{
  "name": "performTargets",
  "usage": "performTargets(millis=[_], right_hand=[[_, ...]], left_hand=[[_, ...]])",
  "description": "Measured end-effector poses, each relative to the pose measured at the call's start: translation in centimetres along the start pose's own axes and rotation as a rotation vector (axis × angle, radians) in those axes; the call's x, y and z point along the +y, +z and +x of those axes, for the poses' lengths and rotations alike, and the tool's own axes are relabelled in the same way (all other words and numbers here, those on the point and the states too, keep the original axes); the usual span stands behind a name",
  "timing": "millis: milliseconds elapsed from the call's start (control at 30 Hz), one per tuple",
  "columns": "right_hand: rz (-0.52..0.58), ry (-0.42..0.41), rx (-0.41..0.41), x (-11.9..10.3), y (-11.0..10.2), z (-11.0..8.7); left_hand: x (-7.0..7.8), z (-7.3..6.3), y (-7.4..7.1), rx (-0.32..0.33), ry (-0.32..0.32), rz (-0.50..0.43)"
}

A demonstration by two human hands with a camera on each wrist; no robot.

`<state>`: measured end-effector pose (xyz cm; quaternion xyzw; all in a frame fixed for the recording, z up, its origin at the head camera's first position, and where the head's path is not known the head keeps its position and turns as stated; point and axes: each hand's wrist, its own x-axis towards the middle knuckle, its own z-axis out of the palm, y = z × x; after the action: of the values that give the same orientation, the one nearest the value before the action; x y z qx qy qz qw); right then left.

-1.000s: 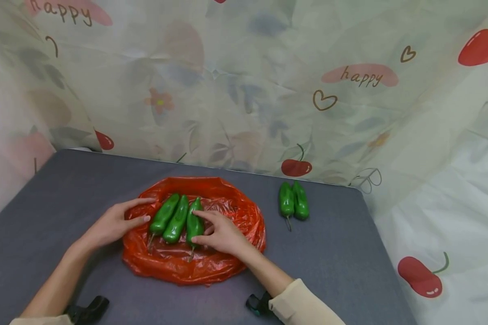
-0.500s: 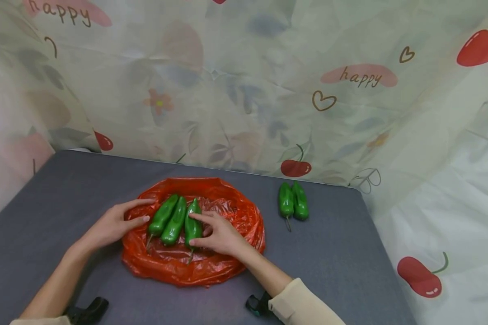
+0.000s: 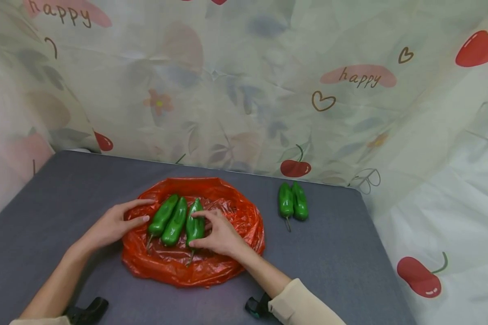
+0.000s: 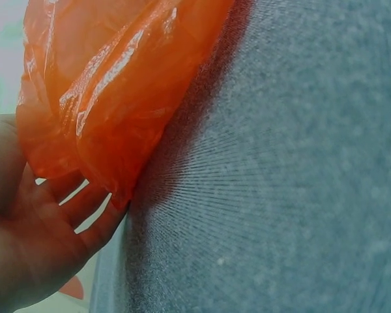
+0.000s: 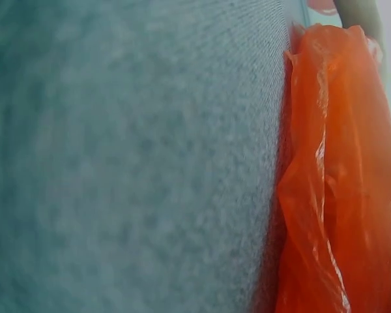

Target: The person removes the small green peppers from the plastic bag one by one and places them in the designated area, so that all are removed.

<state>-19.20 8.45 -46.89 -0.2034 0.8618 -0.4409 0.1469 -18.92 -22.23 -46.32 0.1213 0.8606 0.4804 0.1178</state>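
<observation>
Three glossy green peppers lie side by side inside a red plastic bag (image 3: pixel 187 275) spread open on the table. My right hand (image 3: pixel 221 232) reaches over its right side and grips the rightmost green pepper (image 3: pixel 195 225) between thumb and fingers. At the bag's left rim, my left hand (image 3: pixel 111 223) holds the plastic, thumb tip close to the leftmost pepper (image 3: pixel 163 215). In the left wrist view, the orange-red plastic (image 4: pixel 117 85) covers the left fingertips. The right wrist view shows mostly the bag's side (image 5: pixel 339 182); that hand is hidden behind it.
Two more green peppers (image 3: pixel 293 201) lie together on the grey table (image 3: pixel 329 262), back right of the bag. A patterned curtain (image 3: pixel 244 90) stands behind the table's back edge and along its sides. Black straps (image 3: pixel 87 311) show at the wrists.
The right hand has shifted the rightmost pepper slightly within the bag, and its index finger is more bent. The left hand stays at the rim.
</observation>
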Motion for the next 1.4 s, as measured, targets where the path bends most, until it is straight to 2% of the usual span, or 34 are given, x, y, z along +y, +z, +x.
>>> performTargets(millis=[333, 533, 867, 1167, 1400], right_hand=[[0.162, -0.026, 0.016, -0.1, -0.4, -0.2], [0.272, -0.026, -0.032, -0.2, -1.1, -0.6], [0.310, -0.095, -0.035, -0.2, -1.9, -1.2], [0.375, -0.082, -0.044, -0.4, -3.2, -2.0], [0.399, -0.037, -0.039, -0.1, -4.6, -2.9]], left_hand=[[-0.1, 0.0, 0.0, -0.002, 0.002, 0.002], [-0.1, 0.1, -0.1, -0.004, -0.004, -0.002], [-0.2, 0.1, -0.1, -0.023, 0.009, -0.013], [-0.2, 0.1, -0.1, -0.036, 0.010, -0.026], [-0.3, 0.1, -0.1, -0.030, -0.002, -0.023]])
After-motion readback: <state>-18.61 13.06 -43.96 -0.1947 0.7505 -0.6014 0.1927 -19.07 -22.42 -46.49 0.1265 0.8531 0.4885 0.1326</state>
